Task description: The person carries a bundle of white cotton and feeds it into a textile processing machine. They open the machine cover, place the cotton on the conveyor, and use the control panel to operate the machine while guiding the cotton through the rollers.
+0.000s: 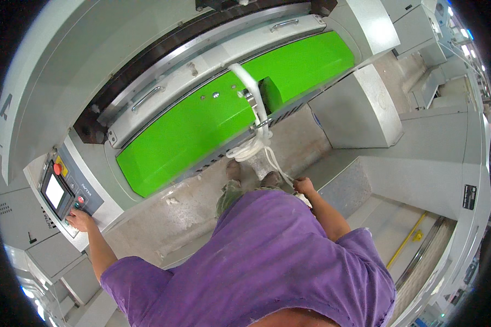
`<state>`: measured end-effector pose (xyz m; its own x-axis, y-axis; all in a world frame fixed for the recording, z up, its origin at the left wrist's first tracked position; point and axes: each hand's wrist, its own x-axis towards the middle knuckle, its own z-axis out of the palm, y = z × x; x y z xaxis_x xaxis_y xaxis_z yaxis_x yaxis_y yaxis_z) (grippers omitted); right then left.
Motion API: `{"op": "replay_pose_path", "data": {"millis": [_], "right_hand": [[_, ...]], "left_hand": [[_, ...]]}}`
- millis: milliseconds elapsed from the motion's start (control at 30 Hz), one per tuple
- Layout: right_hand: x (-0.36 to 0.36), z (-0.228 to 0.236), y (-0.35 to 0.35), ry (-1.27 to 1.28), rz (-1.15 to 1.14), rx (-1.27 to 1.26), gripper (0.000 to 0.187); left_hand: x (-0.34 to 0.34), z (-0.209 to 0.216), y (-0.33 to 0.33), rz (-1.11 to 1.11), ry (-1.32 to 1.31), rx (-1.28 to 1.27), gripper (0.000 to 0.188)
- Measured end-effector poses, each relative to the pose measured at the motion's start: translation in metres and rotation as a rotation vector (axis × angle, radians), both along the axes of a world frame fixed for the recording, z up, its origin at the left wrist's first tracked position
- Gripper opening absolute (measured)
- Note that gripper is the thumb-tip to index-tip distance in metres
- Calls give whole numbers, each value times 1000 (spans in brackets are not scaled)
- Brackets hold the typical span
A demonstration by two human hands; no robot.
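At the far left, my left hand [80, 220] reaches to the control panel [87, 185], its fingers stretched onto the buttons below the lit screen [54, 191]. It holds nothing that I can see. Low beside my right hip, my right hand [304, 186] is closed around a loose white fibre sliver [277, 163]. That strand runs up to a looped heap of sliver [246, 148] near my feet. Above the heap, a thick white sliver [249, 83] comes down over the machine's green front cover [196, 131] and passes a small metal fitting [250, 100].
A red knob [57, 168] stands out beside the screen. Metal handles [285, 25] sit on the pale bar behind the green cover. Grey machine housings [360, 109] close in on the right. Bits of white fluff [172, 201] lie on the floor.
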<state>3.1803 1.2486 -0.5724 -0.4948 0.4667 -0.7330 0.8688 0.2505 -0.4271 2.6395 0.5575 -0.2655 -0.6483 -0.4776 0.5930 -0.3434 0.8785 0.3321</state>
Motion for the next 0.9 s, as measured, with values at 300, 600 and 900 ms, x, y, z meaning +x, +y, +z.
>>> {"op": "replay_pose_path", "data": {"millis": [300,600,900], "right_hand": [[12,-24,0,212,19,47,30],[-13,23,-5,41,32,50,28],[-16,21,-3,-127,-142,-49,24]], "left_hand": [[-2,-3,-1,-7,36,-24,52],[-2,-5,-5,18,15,-10,51],[-1,0,3,43,-17,50,50]]}}
